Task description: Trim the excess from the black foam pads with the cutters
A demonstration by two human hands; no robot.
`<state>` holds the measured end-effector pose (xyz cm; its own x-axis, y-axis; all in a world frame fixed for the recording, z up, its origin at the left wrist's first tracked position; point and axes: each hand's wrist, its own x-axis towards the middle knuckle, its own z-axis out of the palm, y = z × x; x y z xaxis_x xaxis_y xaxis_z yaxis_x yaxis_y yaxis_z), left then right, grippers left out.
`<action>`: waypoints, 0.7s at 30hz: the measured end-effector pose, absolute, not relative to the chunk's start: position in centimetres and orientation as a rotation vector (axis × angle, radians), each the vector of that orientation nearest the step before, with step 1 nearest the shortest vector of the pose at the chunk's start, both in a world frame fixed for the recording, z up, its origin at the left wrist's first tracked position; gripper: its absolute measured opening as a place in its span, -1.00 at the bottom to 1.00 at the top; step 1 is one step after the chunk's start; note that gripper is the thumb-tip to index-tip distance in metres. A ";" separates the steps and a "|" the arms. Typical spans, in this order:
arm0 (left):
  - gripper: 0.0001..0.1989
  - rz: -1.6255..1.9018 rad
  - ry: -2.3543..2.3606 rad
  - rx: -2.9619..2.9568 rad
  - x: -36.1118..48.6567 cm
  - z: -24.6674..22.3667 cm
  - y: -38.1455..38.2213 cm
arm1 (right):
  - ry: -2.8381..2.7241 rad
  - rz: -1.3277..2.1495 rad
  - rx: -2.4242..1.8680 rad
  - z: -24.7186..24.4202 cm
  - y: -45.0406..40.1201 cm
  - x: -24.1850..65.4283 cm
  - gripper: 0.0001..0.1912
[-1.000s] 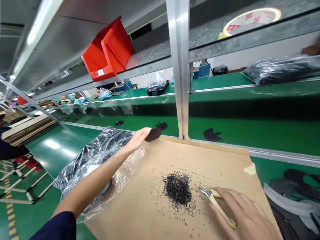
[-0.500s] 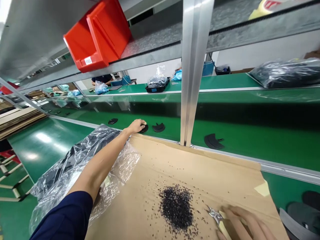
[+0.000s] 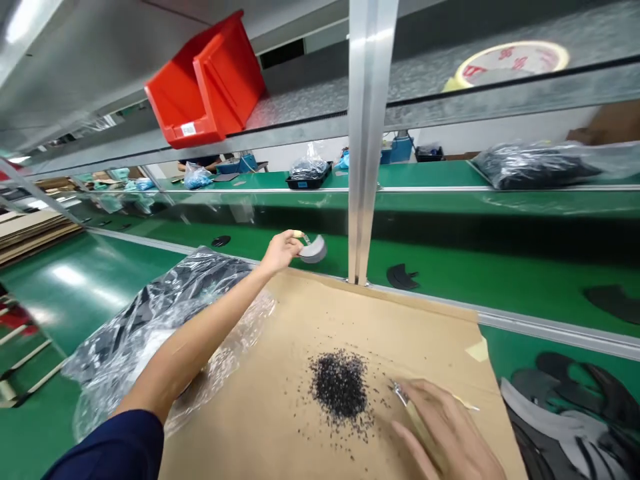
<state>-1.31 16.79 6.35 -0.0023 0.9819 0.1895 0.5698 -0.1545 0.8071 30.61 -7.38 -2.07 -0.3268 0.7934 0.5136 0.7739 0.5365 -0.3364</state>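
Observation:
My left hand (image 3: 281, 253) reaches out over the green belt and grips a curved fan-shaped plastic part (image 3: 314, 250) at one end. The part is lifted, its pale grey face catching the light. My right hand (image 3: 445, 427) is low on the brown cardboard sheet (image 3: 240, 413), wrapped loosely around small nippers (image 3: 400, 395) with pale yellow handles. The jaws point up and left toward a pile of tiny black plastic bits (image 3: 341, 385). Part of the handles is hidden by my fingers.
Clear plastic bags with dark contents (image 3: 165, 313) lie left of the cardboard. Several dark curved parts (image 3: 565, 400) are heaped at right, and others (image 3: 402, 276) rest on the belt. A metal post (image 3: 367, 147) stands ahead. A red bin (image 3: 210, 87) and tape roll (image 3: 515, 61) sit on the shelf.
My left hand has moved slightly right and now holds a curved part up off the belt. My right hand, with the nippers, sits further left in view. The view has turned a little to the right.

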 end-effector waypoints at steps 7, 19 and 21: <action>-0.78 1.033 0.791 2.143 3.6 4.4 -2.3 | -1.892 0.712 -1.023 -2.2 -7.4 27.2 -0.46; -0.76 0.126 2.318 2.184 -14.6 4.6 1.3 | -1.842 0.602 -1.109 -1.2 -7.8 25.9 -0.71; -0.71 -0.039 2.444 2.146 -17.7 5.1 2.0 | -1.830 0.584 -1.115 -1.2 -7.9 25.8 -0.71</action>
<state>-17.72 1.98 5.15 -0.1261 0.9897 0.0678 0.9871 0.1320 -0.0909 25.82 -7.86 -1.23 -0.2012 0.8732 0.4438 0.4547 0.4846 -0.7473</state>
